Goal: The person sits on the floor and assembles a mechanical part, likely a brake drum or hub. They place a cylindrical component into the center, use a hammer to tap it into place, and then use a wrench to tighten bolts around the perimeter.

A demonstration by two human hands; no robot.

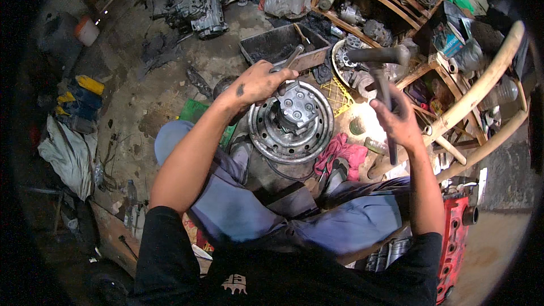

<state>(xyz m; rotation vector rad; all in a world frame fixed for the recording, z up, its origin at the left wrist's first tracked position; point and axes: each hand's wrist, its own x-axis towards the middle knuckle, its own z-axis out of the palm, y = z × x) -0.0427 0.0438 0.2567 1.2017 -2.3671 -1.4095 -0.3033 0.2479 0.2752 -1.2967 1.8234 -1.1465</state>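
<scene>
My left hand (pixel 262 83) is closed around a short metal rod (pixel 293 56), perhaps a punch or chisel; its top end sticks up past my fingers, and its lower end is hidden. Just below that hand is a grey metal part (pixel 298 106) with a round face and several bolt holes. It rests in the middle of a steel wheel rim (pixel 259 146), which lies flat on the floor between my feet. To the right, my right hand (pixel 401 120) grips a hammer (pixel 378 55) by its handle, the dark head raised and apart from the rod.
A dark metal tray (pixel 262 43) with a brush in it stands beyond the rim. A pink cloth (pixel 350 157) lies by my right foot. Right of me is a bent-wood chair (pixel 473 96). Wooden shelves (pixel 362 31) hold machine parts; a gearbox-like casting (pixel 207 14) sits at far left.
</scene>
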